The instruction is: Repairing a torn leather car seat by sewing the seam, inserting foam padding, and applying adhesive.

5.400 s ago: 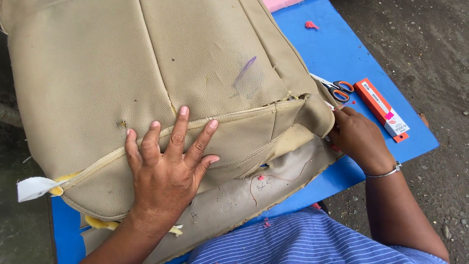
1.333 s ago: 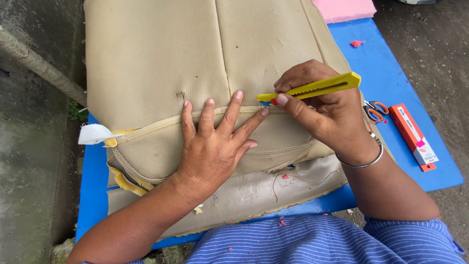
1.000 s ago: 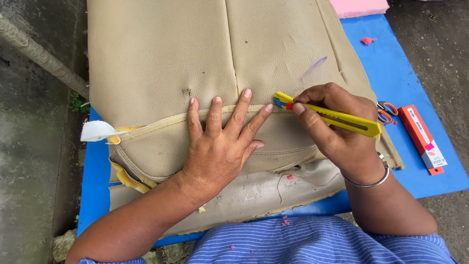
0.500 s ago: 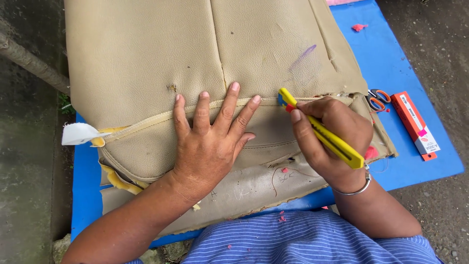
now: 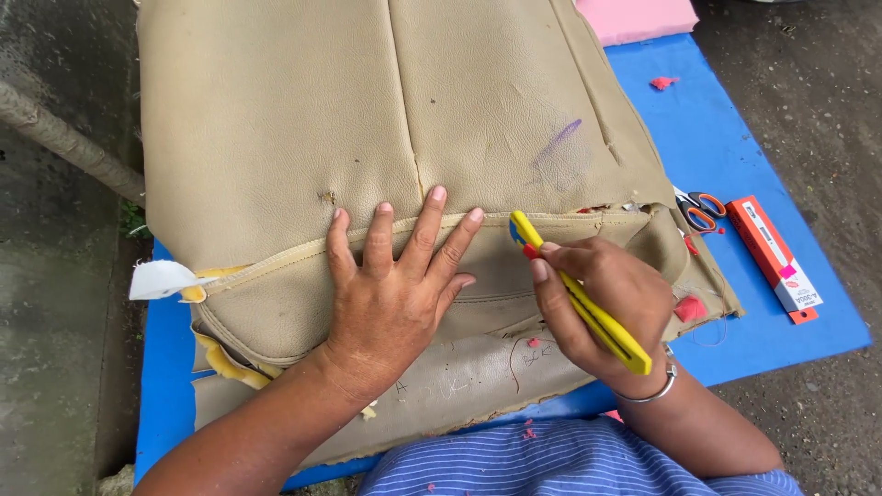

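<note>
Yellow cutter (image 5: 581, 294) gripped, right fingers (image 5: 551, 272) closed

Soft, even daylight falls from above, bright without glare. Shadows are faint: a thin one lies under the left hand (image 5: 397, 292) on the beige seat cover (image 5: 367, 138) (its leather grain reads sharply). Focus holds across the frame, with slight wide-angle bending at the edges. Colours look saturated.
</note>
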